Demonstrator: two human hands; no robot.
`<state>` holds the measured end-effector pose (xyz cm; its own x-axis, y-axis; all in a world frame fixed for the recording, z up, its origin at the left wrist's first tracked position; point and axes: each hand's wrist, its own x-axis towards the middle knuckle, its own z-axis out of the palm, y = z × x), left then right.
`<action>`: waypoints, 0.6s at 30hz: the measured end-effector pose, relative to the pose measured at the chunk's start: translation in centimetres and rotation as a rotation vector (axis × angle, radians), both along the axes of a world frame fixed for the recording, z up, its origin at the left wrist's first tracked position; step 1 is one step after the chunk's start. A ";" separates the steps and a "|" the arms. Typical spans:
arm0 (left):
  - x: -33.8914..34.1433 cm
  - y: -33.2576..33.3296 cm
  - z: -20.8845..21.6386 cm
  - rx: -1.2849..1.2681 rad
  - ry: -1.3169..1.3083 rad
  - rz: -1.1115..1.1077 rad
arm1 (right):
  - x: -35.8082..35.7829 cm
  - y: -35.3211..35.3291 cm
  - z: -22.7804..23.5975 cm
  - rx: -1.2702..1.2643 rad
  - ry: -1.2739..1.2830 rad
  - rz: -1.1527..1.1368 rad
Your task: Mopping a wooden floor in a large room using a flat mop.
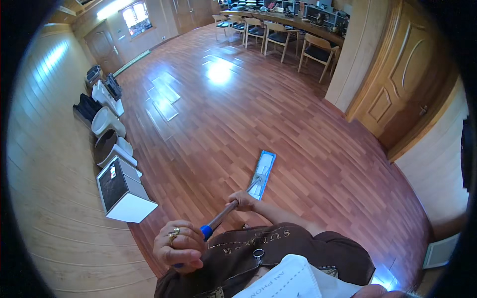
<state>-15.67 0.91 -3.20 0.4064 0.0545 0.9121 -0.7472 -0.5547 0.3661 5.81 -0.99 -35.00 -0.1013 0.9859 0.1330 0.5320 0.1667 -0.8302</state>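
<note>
Tight now, the left grip wrapped the blue end of the mop pole, the right grip clasping farther down! Ahead, the mop head lay on the floor, chairs lining the surface beyond.

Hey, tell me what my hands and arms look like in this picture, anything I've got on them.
Your left hand is ungloved and wears gold-coloured rings. Your right hand is ungloved too, with no ring that I can make out. The right forearm is bare below a short, dark brown sleeve. The left sleeve can't be made out clearly.
</note>
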 end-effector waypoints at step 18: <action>7.0 -14.4 -3.3 -0.066 0.192 -0.809 | -1.7 -34.2 -2.2 -0.090 -0.045 -0.858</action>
